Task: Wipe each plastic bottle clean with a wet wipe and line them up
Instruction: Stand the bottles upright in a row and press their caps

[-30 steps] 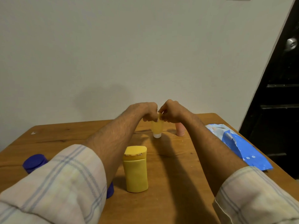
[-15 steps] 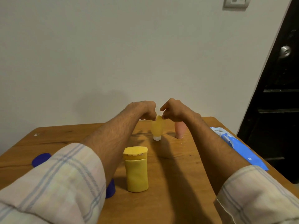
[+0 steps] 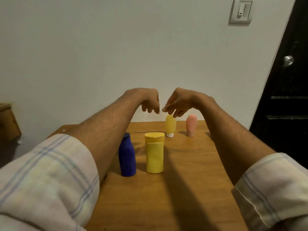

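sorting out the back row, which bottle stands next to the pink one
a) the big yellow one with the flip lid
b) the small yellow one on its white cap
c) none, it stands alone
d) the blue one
b: the small yellow bottle stands on its white cap beside the pink bottle at the back, while the blue bottle and the big yellow bottle stand together nearer the camera.

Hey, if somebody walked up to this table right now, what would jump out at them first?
The left hand and right hand hang together over the far edge of the table, the right's fingertips at the top of a small yellow bottle, grip unclear. Nearer, a blue bottle and a bigger yellow bottle stand side by side; a pink bottle stands right of the small one.
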Tool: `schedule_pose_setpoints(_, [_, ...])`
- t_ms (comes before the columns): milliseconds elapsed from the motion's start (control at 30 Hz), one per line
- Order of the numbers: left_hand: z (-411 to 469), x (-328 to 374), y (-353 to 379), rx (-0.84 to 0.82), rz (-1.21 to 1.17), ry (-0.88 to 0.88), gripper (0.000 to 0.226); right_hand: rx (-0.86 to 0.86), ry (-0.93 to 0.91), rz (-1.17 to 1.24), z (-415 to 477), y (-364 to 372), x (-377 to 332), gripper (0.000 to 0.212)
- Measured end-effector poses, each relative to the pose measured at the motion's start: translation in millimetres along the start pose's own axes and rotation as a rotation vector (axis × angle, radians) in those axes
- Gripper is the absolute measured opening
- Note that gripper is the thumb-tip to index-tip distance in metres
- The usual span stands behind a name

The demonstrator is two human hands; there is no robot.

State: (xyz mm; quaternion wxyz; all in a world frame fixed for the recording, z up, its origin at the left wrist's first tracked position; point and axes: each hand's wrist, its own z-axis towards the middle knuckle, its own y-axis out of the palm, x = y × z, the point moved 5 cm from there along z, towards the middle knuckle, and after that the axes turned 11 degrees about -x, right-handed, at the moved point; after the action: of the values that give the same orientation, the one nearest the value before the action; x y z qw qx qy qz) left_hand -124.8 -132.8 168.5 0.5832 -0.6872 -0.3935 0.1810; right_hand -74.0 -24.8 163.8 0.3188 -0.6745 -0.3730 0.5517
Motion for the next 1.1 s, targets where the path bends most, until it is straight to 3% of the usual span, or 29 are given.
schedule_pose_setpoints(333, [-55.5, 9.9, 25.7, -0.179, 0.091, 0.024, 0.008, -0.208, 0.072, -0.077, -35.2, 37.4, -33.2, 0.04])
schedule_pose_setpoints(500, [-58.4, 4.4, 40.5, -0.285, 0.144, -0.016, 0.035, -0.276, 0.089, -0.146, -41.5, 49.4, -38.9, 0.046])
schedule_pose_setpoints(900, [-48.9, -3.2, 41.7, -0.193, 0.118, -0.015, 0.027, -0.254, 0.062, -0.197, -31.1, 58.0, -41.1, 0.033])
schedule_pose_setpoints(1100, [-27.6, -17.4, 14.5, -0.067, 0.096, -0.024, 0.028, -0.148, -0.006, -0.166, 3.0, 33.7, -41.9, 0.029])
